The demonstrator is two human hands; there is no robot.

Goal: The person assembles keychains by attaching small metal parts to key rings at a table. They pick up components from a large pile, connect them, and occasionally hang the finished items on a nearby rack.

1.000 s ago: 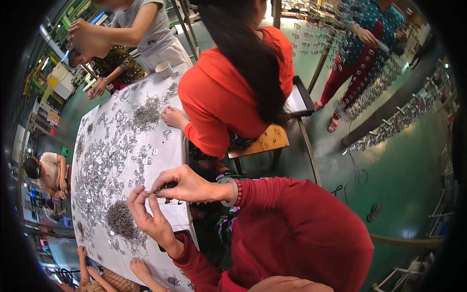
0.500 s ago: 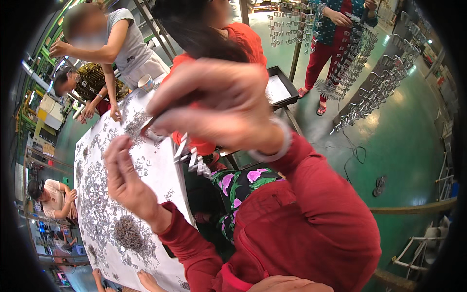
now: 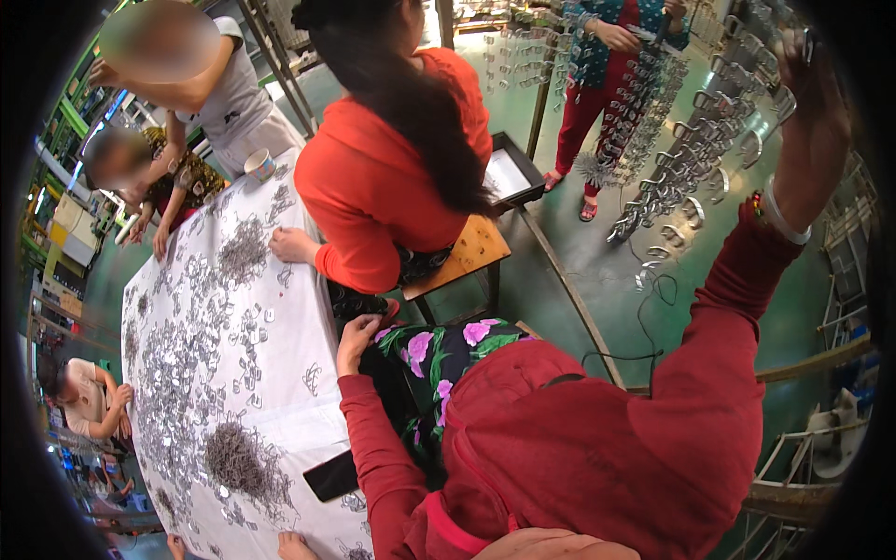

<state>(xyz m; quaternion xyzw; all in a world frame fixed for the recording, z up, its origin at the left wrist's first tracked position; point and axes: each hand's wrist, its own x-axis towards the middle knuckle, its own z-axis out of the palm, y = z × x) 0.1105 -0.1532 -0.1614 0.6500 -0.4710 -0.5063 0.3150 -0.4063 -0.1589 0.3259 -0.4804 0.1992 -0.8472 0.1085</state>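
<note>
A: Metal pieces on the hanging rack (image 3: 695, 154), upper right — that is where the right hand (image 3: 810, 65) is reaching, arm in a dark red sleeve stretched up and out. The fingers are curling at the top of the rack among the silvery loops; whether they are pinching one I cannot tell, the rim is distorting it.

B: And the left hand (image 3: 356, 336)?

A: Resting low at the edge of the white table (image 3: 289, 373), fingers loosely bent together, holding nothing that shows. It is lying just beside the flowered fabric (image 3: 439, 350) on the lap.

B: Containers?

A: A paper cup (image 3: 260, 165) is standing at the far end of the table; its contents are not showing. A dark shallow tray (image 3: 511, 173) is sitting beyond the wooden stool (image 3: 471, 250), with a pale flat sheet in it.

B: Table surface?

A: Loose small metal parts (image 3: 187, 364) are spreading over most of the cloth, thick in a dark pile (image 3: 245, 462) near the close end and another heap (image 3: 245, 250) farther up. A black phone (image 3: 332, 476) is lying at the near table edge.

B: Room to move?

A: A person in an orange top (image 3: 373, 177) is sitting close ahead, hand on the table. Green floor (image 3: 597, 271) is lying open between the stool and the rack, with a cable trailing over it.
</note>
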